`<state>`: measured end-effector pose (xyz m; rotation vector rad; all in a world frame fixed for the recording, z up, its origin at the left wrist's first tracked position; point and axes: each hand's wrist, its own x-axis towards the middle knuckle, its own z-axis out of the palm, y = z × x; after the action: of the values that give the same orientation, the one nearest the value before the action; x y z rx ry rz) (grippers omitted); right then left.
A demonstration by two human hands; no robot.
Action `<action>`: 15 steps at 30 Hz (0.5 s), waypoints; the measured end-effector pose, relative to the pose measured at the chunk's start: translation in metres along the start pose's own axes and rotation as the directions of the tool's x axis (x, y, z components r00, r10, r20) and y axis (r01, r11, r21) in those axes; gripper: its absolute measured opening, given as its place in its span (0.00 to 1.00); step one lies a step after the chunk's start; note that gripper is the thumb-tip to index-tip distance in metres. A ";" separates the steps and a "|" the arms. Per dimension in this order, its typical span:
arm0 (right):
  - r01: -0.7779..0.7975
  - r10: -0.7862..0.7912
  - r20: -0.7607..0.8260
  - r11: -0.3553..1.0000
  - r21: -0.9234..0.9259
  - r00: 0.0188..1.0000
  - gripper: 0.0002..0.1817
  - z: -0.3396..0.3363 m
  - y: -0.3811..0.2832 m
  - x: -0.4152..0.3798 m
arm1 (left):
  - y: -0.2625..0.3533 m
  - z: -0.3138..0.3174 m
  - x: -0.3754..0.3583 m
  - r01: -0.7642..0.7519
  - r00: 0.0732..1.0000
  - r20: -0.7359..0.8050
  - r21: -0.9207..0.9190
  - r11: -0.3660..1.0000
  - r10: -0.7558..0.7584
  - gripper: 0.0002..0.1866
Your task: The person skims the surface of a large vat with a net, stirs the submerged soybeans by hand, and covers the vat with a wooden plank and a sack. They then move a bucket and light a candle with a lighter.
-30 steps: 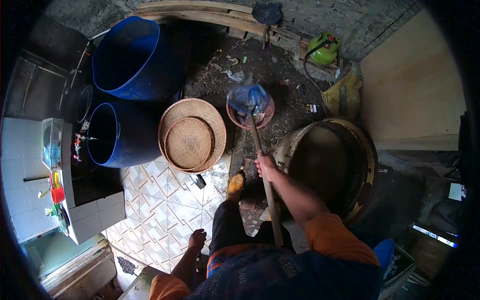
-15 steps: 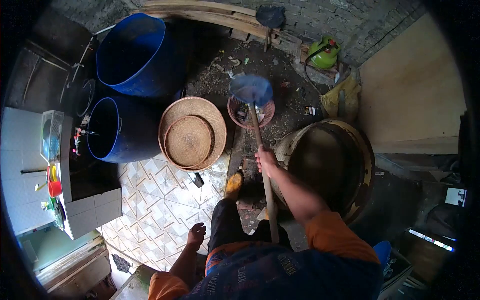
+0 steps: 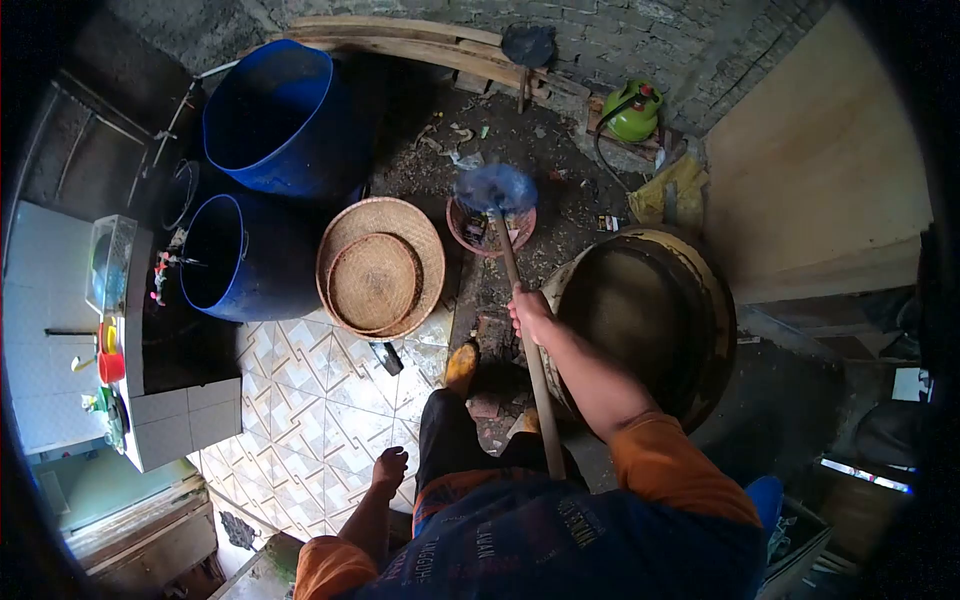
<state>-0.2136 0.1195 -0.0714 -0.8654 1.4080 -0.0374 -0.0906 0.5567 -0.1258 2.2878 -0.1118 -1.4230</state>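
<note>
My right hand (image 3: 530,315) grips a long wooden pole (image 3: 517,300) near its middle. The pole ends in a blue scoop net (image 3: 495,188), blurred, held above a small reddish basket (image 3: 490,228) on the dirt floor. A large dark round vat (image 3: 640,325) stands just right of my right arm. My left hand (image 3: 390,468) hangs loosely beside my leg with fingers curled and nothing in it. My foot in a yellow boot (image 3: 462,366) stands at the edge of the patterned tile floor (image 3: 320,395).
Two blue barrels (image 3: 270,105) (image 3: 225,255) stand at the left. Stacked woven trays (image 3: 380,270) lean beside them. A tiled counter (image 3: 110,340) with small items is at far left. A green gas canister (image 3: 632,110) and wooden planks (image 3: 400,35) sit by the brick wall.
The blue net has swung slightly left and lower over the reddish basket, now blurred. My view shifted a little; my left hand has stayed by my leg.
</note>
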 end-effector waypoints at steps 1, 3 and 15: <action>0.010 -0.010 -0.001 1.000 0.007 1.000 0.26 -0.004 -0.002 -0.011 | -0.001 0.003 0.000 -0.012 1.000 -0.003 0.003 1.000 0.012 0.21; 0.091 -0.108 -0.105 0.984 -0.152 0.989 0.26 -0.015 -0.007 -0.037 | 0.000 0.010 -0.006 -0.117 0.993 0.003 0.056 0.992 0.117 0.21; 0.638 -0.746 -0.073 0.612 -0.467 0.662 0.21 -0.153 0.090 -0.151 | 0.017 0.097 -0.066 -0.194 0.980 -0.016 0.146 0.970 0.198 0.21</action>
<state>-0.4197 0.1825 0.0186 -1.8005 1.2423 -0.4991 -0.2035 0.5292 -0.0998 2.3369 -0.4320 -1.3166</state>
